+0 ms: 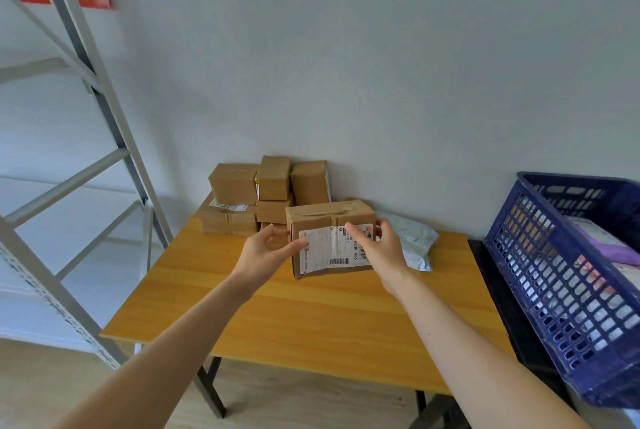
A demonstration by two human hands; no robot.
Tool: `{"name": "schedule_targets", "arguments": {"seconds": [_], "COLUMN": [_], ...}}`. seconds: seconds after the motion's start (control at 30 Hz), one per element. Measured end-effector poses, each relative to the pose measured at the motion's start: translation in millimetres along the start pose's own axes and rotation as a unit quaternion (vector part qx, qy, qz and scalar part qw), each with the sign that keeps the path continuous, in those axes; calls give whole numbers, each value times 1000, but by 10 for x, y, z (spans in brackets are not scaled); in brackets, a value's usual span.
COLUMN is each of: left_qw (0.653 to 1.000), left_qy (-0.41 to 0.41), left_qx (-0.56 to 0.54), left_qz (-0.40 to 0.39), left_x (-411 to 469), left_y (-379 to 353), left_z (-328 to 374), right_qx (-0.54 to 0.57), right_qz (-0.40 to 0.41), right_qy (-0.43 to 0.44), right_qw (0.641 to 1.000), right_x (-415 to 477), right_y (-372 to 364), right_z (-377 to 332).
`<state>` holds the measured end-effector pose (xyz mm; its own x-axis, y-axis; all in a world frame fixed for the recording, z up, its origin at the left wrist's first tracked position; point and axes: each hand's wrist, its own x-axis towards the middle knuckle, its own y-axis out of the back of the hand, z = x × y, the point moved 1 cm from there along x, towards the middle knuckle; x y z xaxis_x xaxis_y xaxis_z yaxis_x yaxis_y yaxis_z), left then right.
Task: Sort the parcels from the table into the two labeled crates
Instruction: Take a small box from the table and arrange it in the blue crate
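Both hands grasp one brown cardboard parcel point(331, 217) between them. The left hand point(265, 250) grips its left end with the thumb on the front face, and the right hand point(379, 248) curls round its right end. The parcel is turned so its white shipping label point(329, 250) faces the person. Whether its lower edge rests on the yellow bench point(304, 318) or hangs just above it, I cannot tell. This looks like the reading step: the label is up for checking before the parcel goes to a crate. Beyond the left hand, against the wall, a stack of brown boxes point(263, 193) waits unsorted. Just past the right hand lies a grey mailer bag point(417, 243), so much of the sorting seems left to do. Well off to the right of the right hand stands a blue crate point(554, 293) with some packets already inside. Its own label is not visible here, and the second crate is out of view. The next move calls for matching the code on the label to the proper crate, then carrying the parcel there level with both hands and lowering it in clear of the rim. A grey metal rack point(104, 124) stands far to the left of the left hand.
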<state>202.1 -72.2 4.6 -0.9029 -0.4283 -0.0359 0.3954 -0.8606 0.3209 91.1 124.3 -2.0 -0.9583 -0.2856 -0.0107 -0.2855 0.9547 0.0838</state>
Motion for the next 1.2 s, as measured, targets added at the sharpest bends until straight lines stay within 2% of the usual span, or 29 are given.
{"name": "schedule_targets", "arguments": {"seconds": [0.17,0.4,0.6,0.77,0.9,1.2], "left_qw": [1000,999,991,992,992,994], "left_qy": [-1,-26,15,31,45,15], "left_qx": [-19,-19,-110,-91,-98,-96], "left_qz": [9,-25,-76,-87,-60,-53], "left_x": [94,99,111,57,64,75], "left_y": [70,131,137,36,-29,-49], "left_z": [-10,12,-43,-138,-154,25], "right_qx": [5,-5,-33,-62,-62,67], "right_qz": [-2,-9,12,16,28,62], "right_qy": [-9,-2,19,26,27,-1], "right_qw": [1000,1000,999,998,997,996], "right_x": [-53,-118,-135,-97,-65,-73], "right_y": [34,73,-13,-48,-101,-245], "right_z": [-14,1,-18,-23,-88,-118]}}
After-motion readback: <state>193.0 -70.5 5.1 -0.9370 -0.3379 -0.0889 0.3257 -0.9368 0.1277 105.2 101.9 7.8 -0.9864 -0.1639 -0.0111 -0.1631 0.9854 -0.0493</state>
